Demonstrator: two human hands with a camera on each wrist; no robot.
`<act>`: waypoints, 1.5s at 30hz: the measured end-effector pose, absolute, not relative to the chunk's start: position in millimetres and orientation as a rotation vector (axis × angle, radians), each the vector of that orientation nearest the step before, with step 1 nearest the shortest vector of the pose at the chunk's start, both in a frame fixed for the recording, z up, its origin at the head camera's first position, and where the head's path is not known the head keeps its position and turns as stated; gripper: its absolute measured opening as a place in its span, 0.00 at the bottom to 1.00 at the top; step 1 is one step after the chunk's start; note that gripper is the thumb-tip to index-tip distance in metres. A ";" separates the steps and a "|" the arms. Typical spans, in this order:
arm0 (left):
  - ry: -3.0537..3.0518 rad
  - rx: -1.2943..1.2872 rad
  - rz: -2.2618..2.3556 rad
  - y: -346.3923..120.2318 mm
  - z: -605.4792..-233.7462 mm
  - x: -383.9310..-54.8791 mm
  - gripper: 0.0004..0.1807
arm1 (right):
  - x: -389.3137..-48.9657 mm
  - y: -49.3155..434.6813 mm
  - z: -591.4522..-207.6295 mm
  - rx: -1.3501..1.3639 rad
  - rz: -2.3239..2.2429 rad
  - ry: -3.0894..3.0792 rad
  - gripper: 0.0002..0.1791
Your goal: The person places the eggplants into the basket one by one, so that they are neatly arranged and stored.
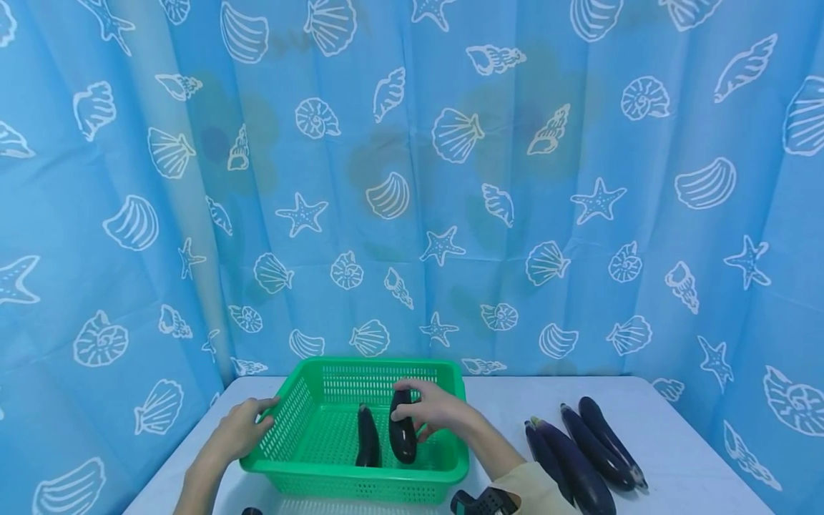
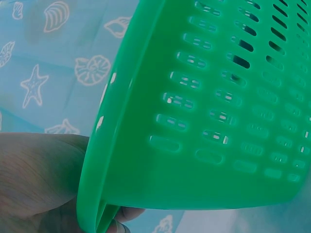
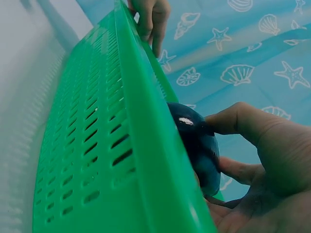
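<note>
A green slatted plastic basket (image 1: pixel 360 473) stands at the front of the table. My left hand (image 1: pixel 241 431) grips its left rim; in the left wrist view the thumb side of the hand (image 2: pixel 39 174) is on one side of the rim and fingertips show beyond it. Over the right part of the basket, my right hand (image 1: pixel 436 411) holds a glossy dark eggplant (image 1: pixel 403 436) between thumb and fingers. The right wrist view has this eggplant (image 3: pixel 194 145) just past the near rim, partly hidden by it. Another eggplant (image 1: pixel 368 440) lies on the basket floor, left of the held one.
Several eggplants (image 1: pixel 579 472) lie side by side on the white table (image 1: pixel 502 400), right of the basket. A blue curtain (image 1: pixel 412 214) with white shell prints hangs behind and at both sides. A small dark thing (image 1: pixel 252 511) peeks in at the bottom edge.
</note>
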State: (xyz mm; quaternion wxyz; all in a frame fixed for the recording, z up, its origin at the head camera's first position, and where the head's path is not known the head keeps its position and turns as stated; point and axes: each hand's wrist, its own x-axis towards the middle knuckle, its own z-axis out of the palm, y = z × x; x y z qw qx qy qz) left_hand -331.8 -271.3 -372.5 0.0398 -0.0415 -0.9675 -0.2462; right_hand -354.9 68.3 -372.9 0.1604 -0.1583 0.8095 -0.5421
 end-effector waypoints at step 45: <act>-2.944 -0.131 -0.800 -274.7 -376.5 -333.5 0.24 | -374.5 43.1 -392.7 -0.342 -1.402 2.226 0.35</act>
